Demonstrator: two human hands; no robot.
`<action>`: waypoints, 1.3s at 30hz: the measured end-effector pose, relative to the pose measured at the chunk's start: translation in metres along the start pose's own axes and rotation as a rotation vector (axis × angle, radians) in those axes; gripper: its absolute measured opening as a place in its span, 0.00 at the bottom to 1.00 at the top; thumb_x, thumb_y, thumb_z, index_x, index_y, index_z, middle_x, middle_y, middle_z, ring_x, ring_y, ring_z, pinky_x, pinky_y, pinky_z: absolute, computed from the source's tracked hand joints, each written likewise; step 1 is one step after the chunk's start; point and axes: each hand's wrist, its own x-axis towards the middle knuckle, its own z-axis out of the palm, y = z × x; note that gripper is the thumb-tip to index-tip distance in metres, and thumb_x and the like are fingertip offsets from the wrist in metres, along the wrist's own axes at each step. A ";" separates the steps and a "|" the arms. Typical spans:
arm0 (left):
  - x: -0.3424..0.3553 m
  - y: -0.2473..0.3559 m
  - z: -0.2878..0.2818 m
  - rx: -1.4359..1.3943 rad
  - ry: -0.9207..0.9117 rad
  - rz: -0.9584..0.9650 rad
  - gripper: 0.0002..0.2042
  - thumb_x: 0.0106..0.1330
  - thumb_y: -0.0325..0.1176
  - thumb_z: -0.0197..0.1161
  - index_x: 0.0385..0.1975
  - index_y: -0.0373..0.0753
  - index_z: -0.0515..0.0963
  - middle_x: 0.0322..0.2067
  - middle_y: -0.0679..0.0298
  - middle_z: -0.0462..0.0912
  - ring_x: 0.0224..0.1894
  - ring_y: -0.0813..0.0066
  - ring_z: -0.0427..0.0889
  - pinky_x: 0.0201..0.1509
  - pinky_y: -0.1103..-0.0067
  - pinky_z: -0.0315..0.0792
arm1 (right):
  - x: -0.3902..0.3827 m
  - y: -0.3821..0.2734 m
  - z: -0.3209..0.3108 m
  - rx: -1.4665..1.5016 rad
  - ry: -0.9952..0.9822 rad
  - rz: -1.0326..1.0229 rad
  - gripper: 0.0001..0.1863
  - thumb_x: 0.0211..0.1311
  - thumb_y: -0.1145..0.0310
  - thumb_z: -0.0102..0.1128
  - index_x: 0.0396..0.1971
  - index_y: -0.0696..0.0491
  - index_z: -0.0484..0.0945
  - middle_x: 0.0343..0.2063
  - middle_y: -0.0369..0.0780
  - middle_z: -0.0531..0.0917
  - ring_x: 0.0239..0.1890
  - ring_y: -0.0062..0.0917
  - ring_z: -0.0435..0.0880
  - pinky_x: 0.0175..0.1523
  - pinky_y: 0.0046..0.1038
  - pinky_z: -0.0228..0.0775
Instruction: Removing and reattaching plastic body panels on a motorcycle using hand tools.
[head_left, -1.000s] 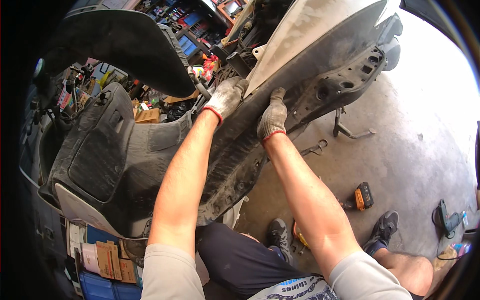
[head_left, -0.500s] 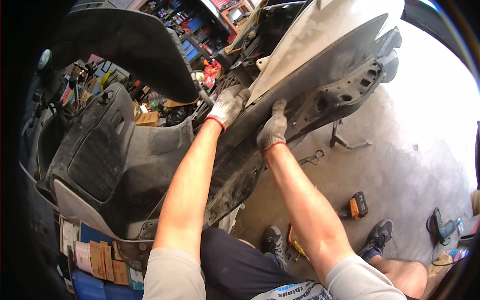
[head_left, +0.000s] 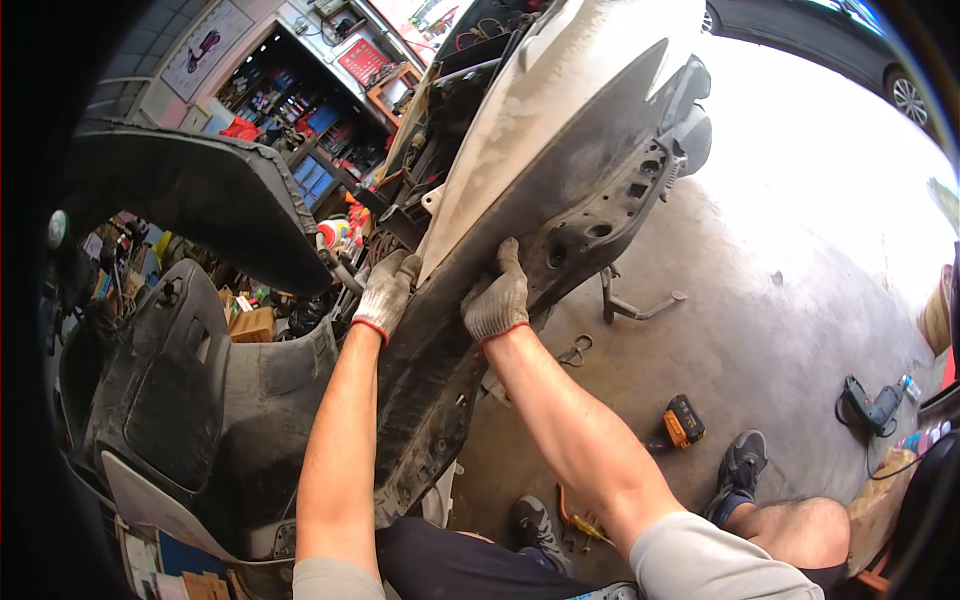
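Observation:
A scooter stands tilted across the view, with a dirty white body panel (head_left: 490, 150) above a long dark grey side panel (head_left: 545, 185). My left hand (head_left: 388, 292), in a grey-white knit glove with a red cuff, is closed at the panels' upper edge near the white panel's pointed front end. My right hand (head_left: 499, 302), gloved alike, grips the dark side panel lower down. Its thumb lies up along the surface, while its other fingers are mostly hidden. The scooter's seat (head_left: 190, 190) is tipped up on the left, beside the dark front shield (head_left: 165, 385).
On the concrete floor lie an orange-and-black cordless drill (head_left: 684, 422) and a green corded power tool (head_left: 873, 405). The scooter's stand (head_left: 640, 302) sticks out at the right. Crowded shelves (head_left: 310, 110) fill the back, and a dark car (head_left: 830, 40) is parked outside.
The view has swung up and to the right, so the scooter and both hands appear farther left and lower. Both hands keep about the same place on the panels.

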 end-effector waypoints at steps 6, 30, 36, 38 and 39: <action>-0.001 -0.006 0.008 -0.036 0.033 -0.072 0.20 0.71 0.44 0.55 0.48 0.29 0.76 0.41 0.50 0.83 0.45 0.62 0.79 0.53 0.73 0.70 | 0.017 0.000 0.004 -0.110 0.173 -0.065 0.24 0.64 0.49 0.60 0.49 0.54 0.77 0.46 0.37 0.82 0.47 0.26 0.80 0.54 0.28 0.72; -0.012 0.021 -0.003 0.184 0.441 -0.033 0.16 0.67 0.46 0.55 0.37 0.37 0.78 0.34 0.49 0.83 0.40 0.50 0.81 0.46 0.64 0.73 | 0.012 -0.017 0.000 -0.179 0.172 -0.057 0.19 0.70 0.51 0.52 0.45 0.52 0.77 0.37 0.37 0.83 0.36 0.29 0.82 0.44 0.35 0.79; -0.006 0.106 0.027 0.156 0.212 0.310 0.18 0.63 0.41 0.61 0.47 0.36 0.78 0.42 0.48 0.83 0.47 0.53 0.82 0.51 0.66 0.75 | 0.015 -0.009 -0.009 -0.189 -0.076 -0.059 0.23 0.72 0.48 0.47 0.49 0.54 0.74 0.44 0.42 0.80 0.45 0.33 0.80 0.54 0.35 0.75; 0.005 0.146 0.045 0.279 0.029 0.261 0.23 0.62 0.42 0.61 0.53 0.35 0.74 0.45 0.44 0.81 0.53 0.50 0.79 0.57 0.64 0.72 | 0.031 -0.015 -0.019 -0.201 -0.226 0.011 0.29 0.74 0.47 0.40 0.58 0.57 0.70 0.54 0.42 0.77 0.52 0.32 0.77 0.57 0.33 0.71; 0.015 0.148 0.053 0.335 -0.054 0.210 0.26 0.61 0.45 0.62 0.55 0.35 0.72 0.46 0.44 0.81 0.53 0.47 0.78 0.58 0.63 0.70 | 0.029 -0.010 -0.020 -0.190 -0.278 0.022 0.29 0.74 0.46 0.38 0.59 0.56 0.69 0.55 0.42 0.77 0.53 0.33 0.77 0.58 0.34 0.70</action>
